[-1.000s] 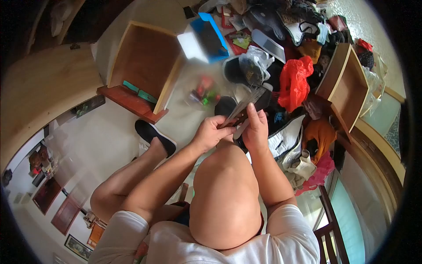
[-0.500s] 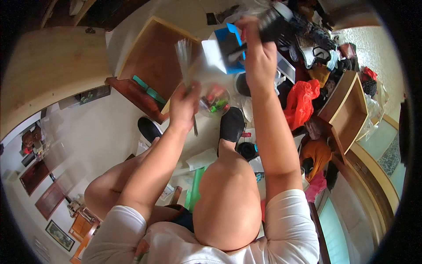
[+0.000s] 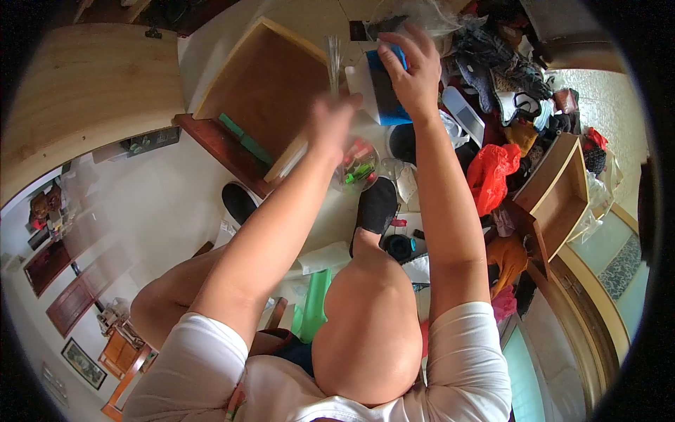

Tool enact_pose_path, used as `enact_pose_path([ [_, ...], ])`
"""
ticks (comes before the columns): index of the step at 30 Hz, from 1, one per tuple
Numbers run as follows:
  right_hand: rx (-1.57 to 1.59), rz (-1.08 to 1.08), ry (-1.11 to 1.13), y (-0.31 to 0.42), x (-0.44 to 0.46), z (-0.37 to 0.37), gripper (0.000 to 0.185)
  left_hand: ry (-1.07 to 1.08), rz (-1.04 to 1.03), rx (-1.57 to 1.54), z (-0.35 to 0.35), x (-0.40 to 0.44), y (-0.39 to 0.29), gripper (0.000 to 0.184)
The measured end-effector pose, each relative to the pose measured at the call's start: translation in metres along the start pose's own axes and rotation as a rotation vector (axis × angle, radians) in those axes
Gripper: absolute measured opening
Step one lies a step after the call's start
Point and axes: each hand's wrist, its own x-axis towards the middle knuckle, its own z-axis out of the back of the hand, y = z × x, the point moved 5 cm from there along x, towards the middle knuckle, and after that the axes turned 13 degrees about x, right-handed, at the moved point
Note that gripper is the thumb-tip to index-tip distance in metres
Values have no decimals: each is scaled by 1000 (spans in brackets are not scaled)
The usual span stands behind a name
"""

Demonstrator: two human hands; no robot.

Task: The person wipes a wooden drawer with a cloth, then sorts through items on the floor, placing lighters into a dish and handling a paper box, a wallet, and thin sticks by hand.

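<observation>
Bundle of thin, pale translucent strips (image 3: 333, 62): in the left hand (image 3: 333, 125) (blurred, fingers apparently closed round it), left of the blue-and-white cardboard box (image 3: 384, 95). Right hand (image 3: 416, 74) half open, fingers parted, empty, over box's right side.

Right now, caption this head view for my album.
Open right grip at a blue box, thin strips in the blurred left grip.

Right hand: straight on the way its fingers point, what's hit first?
Probably the clear plastic bag beyond the right hand in the picture; depth is unclear, so the blue box by its fingers could come first.
</observation>
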Motion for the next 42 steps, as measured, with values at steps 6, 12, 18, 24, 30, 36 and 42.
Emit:
enact_pose_path([
  [6,142,-234,-99,-10,-21,31,41,-40,-4,39,-9,18,11,15],
  [12,83,-683,154,-40,-84,20,39,38,-26,-94,-10,17,-3,15],
  [18,-28,-525,177,-19,-36,-6,31,-25,-77,-119,10,27,-29,15],
  [24,-19,-380,229,-32,16,-46,30,-100,-104,-175,24,59,-65,14],
  [30,-72,-352,134,-11,13,-36,37,-210,-123,-17,32,82,-76,16],
  [36,-764,263,-68,10,49,18,63,-170,-21,-46,41,86,-56,23],
  [42,-640,-169,194,-80,19,36,33,-130,58,-98,45,81,-56,24],
])
